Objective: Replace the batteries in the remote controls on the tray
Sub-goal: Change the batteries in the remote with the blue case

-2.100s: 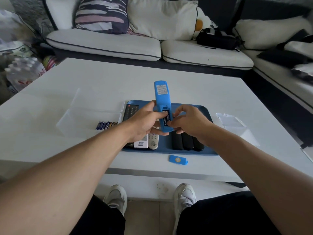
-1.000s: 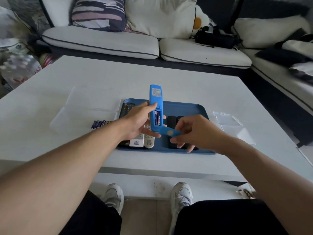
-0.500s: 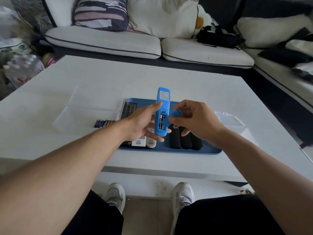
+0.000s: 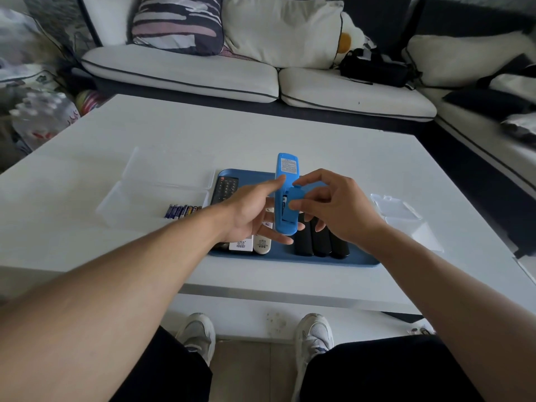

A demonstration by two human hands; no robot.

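Note:
My left hand point(image 4: 249, 210) holds a blue remote point(image 4: 285, 175) upright above the blue tray point(image 4: 359, 261), back side toward me. My right hand point(image 4: 333, 204) pinches the blue battery cover point(image 4: 295, 203) against the remote's battery compartment; a sliver of a battery shows at the cover's left edge. On the tray lie a black buttoned remote point(image 4: 224, 188), two white remotes point(image 4: 252, 245) and three black remotes point(image 4: 320, 243). Several loose batteries point(image 4: 182, 211) lie in a row left of the tray.
A clear plastic box with its lid open point(image 4: 156, 187) sits on the white table point(image 4: 290, 132) left of the tray, holding the batteries. Another clear open case point(image 4: 403, 216) lies to the right. A sofa with cushions point(image 4: 179, 68) runs behind and along the right side.
My right hand picked the blue cover up from the table's front edge, carried it up and now sets it against the compartment. My left hand kept hold of the remote.

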